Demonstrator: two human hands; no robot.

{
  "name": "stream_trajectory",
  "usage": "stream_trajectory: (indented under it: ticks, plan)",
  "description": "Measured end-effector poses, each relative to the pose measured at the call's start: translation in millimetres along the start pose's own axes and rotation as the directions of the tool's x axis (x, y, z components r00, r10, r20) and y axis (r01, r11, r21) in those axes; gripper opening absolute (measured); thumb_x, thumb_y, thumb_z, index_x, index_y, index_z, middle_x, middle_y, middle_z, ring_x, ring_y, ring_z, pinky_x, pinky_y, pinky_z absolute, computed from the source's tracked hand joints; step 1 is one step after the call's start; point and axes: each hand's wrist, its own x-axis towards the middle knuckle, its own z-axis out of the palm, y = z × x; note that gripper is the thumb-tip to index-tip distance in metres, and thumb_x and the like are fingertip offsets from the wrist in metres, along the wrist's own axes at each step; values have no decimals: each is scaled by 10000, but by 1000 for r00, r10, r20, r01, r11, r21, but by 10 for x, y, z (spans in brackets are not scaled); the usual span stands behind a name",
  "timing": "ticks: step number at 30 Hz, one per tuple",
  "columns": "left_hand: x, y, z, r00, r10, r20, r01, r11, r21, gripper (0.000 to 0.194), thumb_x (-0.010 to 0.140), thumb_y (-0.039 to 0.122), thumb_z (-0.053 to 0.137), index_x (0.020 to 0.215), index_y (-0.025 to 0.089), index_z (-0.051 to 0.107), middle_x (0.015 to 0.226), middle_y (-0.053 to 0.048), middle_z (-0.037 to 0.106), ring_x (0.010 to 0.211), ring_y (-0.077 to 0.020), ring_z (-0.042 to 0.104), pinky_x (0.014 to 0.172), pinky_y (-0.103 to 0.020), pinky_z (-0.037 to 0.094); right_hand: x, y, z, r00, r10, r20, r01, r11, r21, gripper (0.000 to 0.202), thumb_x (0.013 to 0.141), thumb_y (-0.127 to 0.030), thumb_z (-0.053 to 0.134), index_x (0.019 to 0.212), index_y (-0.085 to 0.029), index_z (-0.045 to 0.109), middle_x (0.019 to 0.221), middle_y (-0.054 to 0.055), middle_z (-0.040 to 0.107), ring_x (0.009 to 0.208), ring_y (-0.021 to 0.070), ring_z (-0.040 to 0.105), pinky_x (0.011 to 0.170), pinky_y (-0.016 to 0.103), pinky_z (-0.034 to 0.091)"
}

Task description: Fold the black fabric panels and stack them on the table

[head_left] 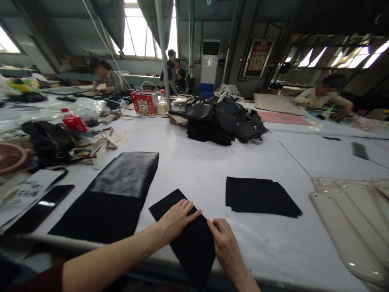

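A black fabric piece [194, 239] lies slanted at the table's front edge, its lower end hanging over. My left hand [178, 219] rests flat on its upper part with the fingers spread. At the piece's right edge, my right hand [223, 239] has its thumb and index finger pressed together on the cloth. To the left is a larger stack of black fabric [100, 215], its upper part greyish and shiny. Another black fabric stack [261, 196] lies flat to the right of my hands.
Black bags [225, 117] are heaped at the table's middle back. Beige panels [349, 223] lie at the right. A phone [39, 209], a pink fan [13, 157] and a red bottle [74, 122] are at the left. Several people are farther back.
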Motion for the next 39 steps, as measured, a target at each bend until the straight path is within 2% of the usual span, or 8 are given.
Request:
stream_trajectory:
  ticks: [5,11,15,19,25,31,37,39]
  plan:
    - [41,51,22,1000,21,-17,-22,993,-113,538,885,57,468,1404,176,389,1254,-82,542,1180,-207,504,1032,-337,429,-48,16,-71,1000,5,15,-5,1000,12,353,945,-43,383,1226,-143,571,953,77,553,897,190,529,790,353,522]
    - [83,168,-60,996,18,92,-13,999,-49,661,877,118,497,1478,300,290,1181,-90,539,1118,-252,532,968,-396,472,-133,58,-79,1000,-13,14,13,1000,24,372,923,-13,378,1211,-142,575,956,86,542,891,200,511,780,360,509]
    - [109,240,-88,997,40,63,-38,999,-29,550,918,140,453,1450,239,354,1259,-104,530,1166,-263,500,1059,-442,406,-176,68,-110,999,-23,36,22,1000,16,371,915,-6,368,1205,-122,568,960,97,537,891,208,497,771,370,500]
    - [132,305,-93,996,50,79,-43,995,-85,493,937,85,382,1423,167,388,1297,-94,534,1172,-219,499,1044,-350,425,-224,55,-166,999,-14,39,14,1000,7,345,915,-6,367,1174,-108,571,959,100,534,886,212,478,768,375,488]
    - [137,408,-73,993,60,105,-57,998,-39,618,936,163,454,1499,330,259,1252,-97,533,1154,-271,514,979,-416,464,-291,37,-222,998,-3,62,4,1000,-27,344,898,7,383,1171,-92,567,962,107,542,912,227,465,793,385,464]
    - [141,458,50,995,79,64,-78,997,-12,600,940,176,460,1498,296,278,1363,-101,481,1227,-302,462,1092,-504,349,-385,33,-305,996,35,79,-29,996,-82,336,897,-8,389,1150,-121,578,962,90,558,890,221,463,784,377,430]
    - [154,453,27,993,103,65,-99,993,-65,552,956,166,434,1486,263,311,1316,-68,519,1180,-259,492,1087,-419,368,-433,36,-360,993,50,108,-32,986,-164,313,888,-47,464,1155,-148,594,964,76,596,871,214,487,764,368,398]
    - [151,454,8,993,103,50,-99,992,-75,552,958,168,435,1484,275,312,1300,-60,530,1184,-260,493,1114,-438,336,-403,36,-375,994,38,106,-17,981,-195,293,887,-64,485,1140,-160,599,1073,83,617,938,220,505,805,373,399]
